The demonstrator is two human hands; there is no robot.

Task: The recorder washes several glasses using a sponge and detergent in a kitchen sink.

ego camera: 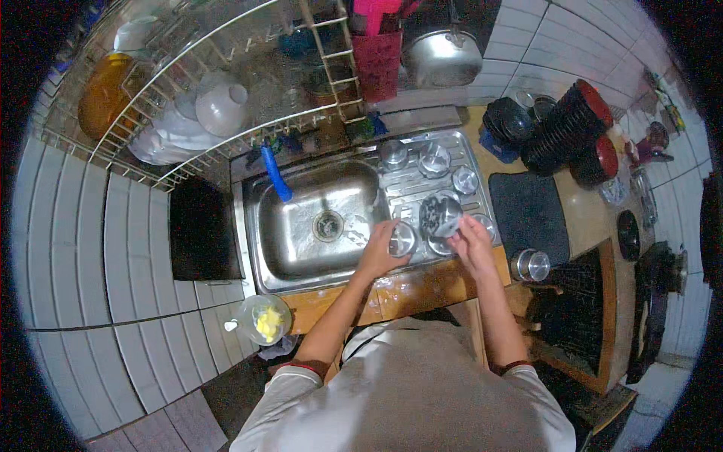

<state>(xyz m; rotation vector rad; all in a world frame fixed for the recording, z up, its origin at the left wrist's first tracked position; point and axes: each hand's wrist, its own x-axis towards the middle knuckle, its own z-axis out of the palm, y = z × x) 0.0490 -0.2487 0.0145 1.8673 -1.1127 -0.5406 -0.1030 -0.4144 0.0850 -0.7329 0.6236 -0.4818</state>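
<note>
My left hand point(379, 248) is curled around a small round metal or glass container point(403, 239) at the right edge of the sink basin. In my right hand point(474, 242) is a round, shiny dish point(440, 216), pinched at its lower right rim; white streaks and dark patches cover its face. Beneath it, another round container point(439, 246) is partly hidden on the ribbed steel drainboard point(408, 191). Several similar containers stand about: one at the back point(393, 153), a wider one point(434, 159) beside it, and a smaller one point(465, 179) to the right.
Left of my hands is the steel sink basin point(294, 237) under a blue tap hose point(275, 172). A wire dish rack point(254, 130) overhangs the back. Dark stacked bowls point(556, 133), a black mat point(530, 217) and a metal container point(532, 265) sit at right. A clear bag-like holder point(270, 320) hangs front left.
</note>
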